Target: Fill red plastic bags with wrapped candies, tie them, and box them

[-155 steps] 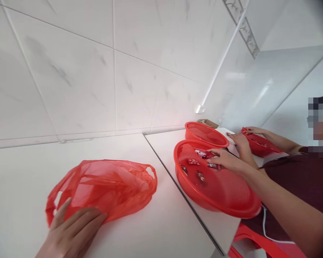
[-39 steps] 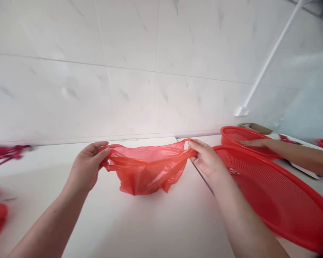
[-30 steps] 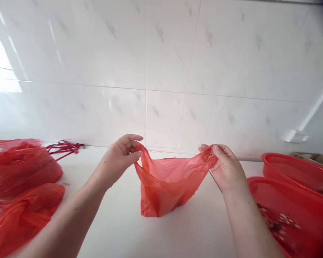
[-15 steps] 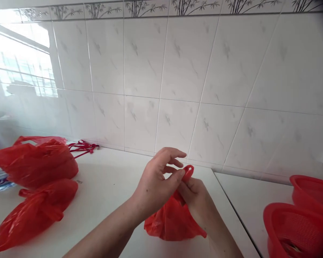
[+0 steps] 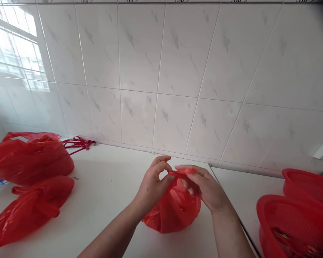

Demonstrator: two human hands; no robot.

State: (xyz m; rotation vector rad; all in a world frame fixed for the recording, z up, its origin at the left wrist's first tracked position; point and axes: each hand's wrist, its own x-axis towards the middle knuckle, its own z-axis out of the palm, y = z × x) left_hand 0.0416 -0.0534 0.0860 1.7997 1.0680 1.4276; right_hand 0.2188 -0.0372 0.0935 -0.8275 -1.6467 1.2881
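White wall tiles (image 5: pixel 140 61) are forming the backdrop to a white table (image 5: pixel 104 200); on or just above its surface, a thin red plastic bag (image 5: pixel 173 216) is bulging between two bare hands; the left hand (image 5: pixel 150 188) is pinching the bag's gathered top between thumb and forefinger, its other fingers curling loosely; the right hand (image 5: pixel 211 190) is steadying a twisted red strip of the same plastic along its fingers, the exact grip being blurred; right of the plastic bag, a dark seam (image 5: pixel 248 236) is dividing two tabletops; farther right, a red basket (image 5: pixel 266 224) is holding small items, too indistinct to identify, and a second basket (image 5: pixel 309 186) is standing just behind; left of the plastic bag, well apart, a knotted bag (image 5: pixel 32 215) is lying before a fuller bag (image 5: pixel 32 161); left and behind, a dark-pink ribbon (image 5: pixel 79 143) is trailing near the wall.
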